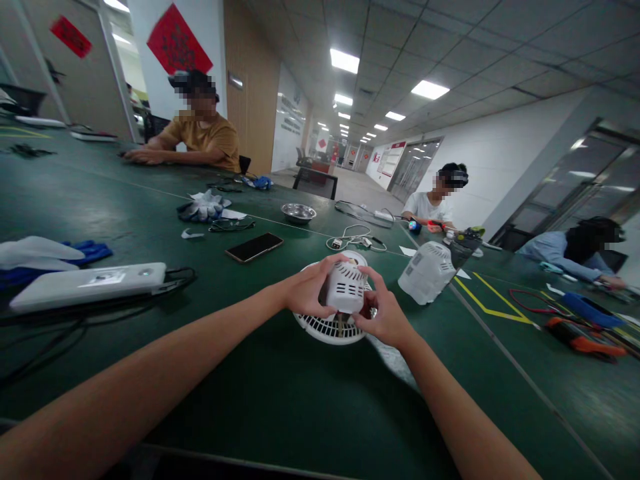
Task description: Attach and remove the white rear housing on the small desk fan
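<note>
The left grip (311, 285) and right grip (386, 315) both clasped the white vented housing (349, 291) over a round slotted fan grille (327, 331) on the green table (240, 400).

Ceiling panels (345, 61) are glaring overhead, blowing out white; room is looking dim and hazy. Green surface (240, 387) is catching soft sheen at left, darkening toward the near side. Wide lens is tilting and stretching the edges. Left hand (315, 290) and right hand (385, 310) are reading fairly clear; far background is going soft. Pixel blocks are masking faces (203, 107).
</note>
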Demonstrator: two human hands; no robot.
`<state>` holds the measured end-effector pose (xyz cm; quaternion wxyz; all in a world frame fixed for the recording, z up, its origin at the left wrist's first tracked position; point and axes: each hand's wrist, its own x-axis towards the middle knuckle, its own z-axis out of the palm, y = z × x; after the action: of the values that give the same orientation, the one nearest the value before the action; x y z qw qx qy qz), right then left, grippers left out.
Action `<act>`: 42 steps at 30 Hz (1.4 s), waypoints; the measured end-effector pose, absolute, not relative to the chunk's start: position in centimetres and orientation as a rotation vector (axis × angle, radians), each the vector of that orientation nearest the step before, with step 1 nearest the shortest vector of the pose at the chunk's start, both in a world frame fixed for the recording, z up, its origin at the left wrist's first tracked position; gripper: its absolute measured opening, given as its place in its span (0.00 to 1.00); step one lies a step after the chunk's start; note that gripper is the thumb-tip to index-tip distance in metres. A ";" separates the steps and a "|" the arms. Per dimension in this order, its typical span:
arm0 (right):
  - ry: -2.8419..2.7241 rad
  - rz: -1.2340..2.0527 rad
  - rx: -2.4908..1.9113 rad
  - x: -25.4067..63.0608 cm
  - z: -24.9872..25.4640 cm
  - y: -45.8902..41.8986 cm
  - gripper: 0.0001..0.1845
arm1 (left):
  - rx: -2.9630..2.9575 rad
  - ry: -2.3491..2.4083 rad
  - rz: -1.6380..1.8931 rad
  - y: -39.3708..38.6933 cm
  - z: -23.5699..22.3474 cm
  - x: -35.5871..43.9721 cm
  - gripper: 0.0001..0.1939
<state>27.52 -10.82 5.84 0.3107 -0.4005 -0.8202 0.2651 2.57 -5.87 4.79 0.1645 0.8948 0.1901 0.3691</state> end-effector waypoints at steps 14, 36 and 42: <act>-2.157 0.754 -1.056 27.6 6.0 -10.9 0.49 | 2.569 0.580 0.980 -5.6 4.8 2.1 0.56; -2.128 0.320 -1.187 30.9 4.3 -7.4 0.47 | 2.361 1.210 1.100 -3.0 2.2 0.9 0.33; -2.110 0.385 -1.144 29.9 4.4 -8.2 0.45 | 2.099 1.428 1.059 -0.8 0.6 0.0 0.29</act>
<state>29.88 -8.18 4.36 0.3479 -0.4413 -0.8137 0.1486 -0.03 -0.75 0.61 0.1944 0.7485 0.5092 0.3777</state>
